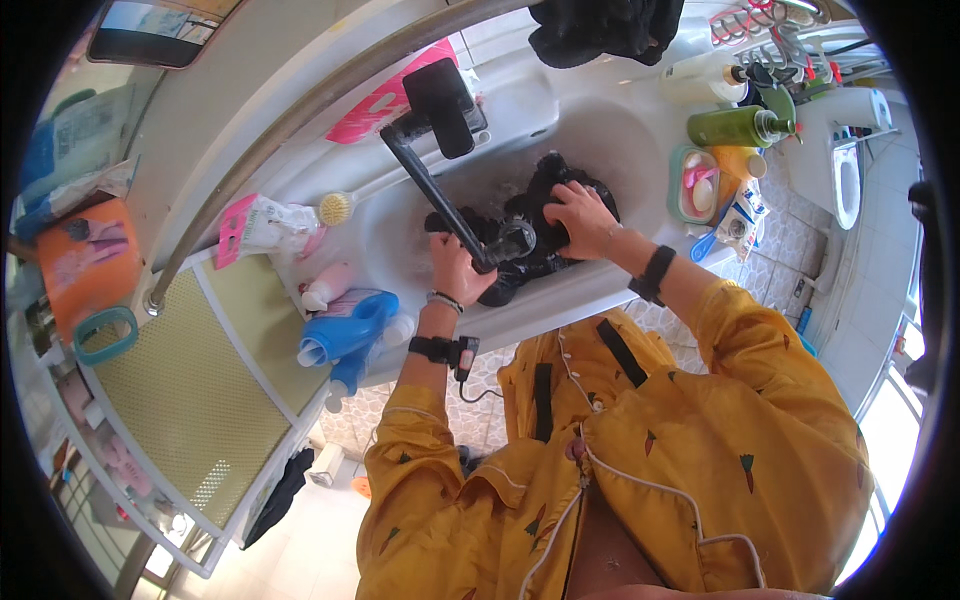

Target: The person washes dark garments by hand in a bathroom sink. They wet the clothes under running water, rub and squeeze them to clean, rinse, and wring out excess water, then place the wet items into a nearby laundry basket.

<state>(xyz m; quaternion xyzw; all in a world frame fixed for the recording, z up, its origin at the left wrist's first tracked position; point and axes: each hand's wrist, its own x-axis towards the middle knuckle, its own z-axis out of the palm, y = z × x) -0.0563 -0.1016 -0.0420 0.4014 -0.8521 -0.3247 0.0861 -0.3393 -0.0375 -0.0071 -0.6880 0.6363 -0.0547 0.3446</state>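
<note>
A wet black cloth garment [555, 187] lies bunched in the white bathtub [637, 135], in what looks like shallow water. My left hand [457, 270] grips the garment's near left part, its fingers partly hidden by a black faucet arm. On the garment's right part rests my right hand [583, 217], fingers curled into the fabric; whether they close on it I cannot tell. Between the hands, above the cloth, hangs the round end of the black faucet [442, 199].
A blue detergent bottle [352, 326], a pink bottle [330, 285] and a round brush [337, 208] sit at the tub's left. At the right are a green pump bottle [731, 126] and a soap box [694, 186]. A metal rail [300, 97] curves overhead; black cloth [607, 30] hangs beyond.
</note>
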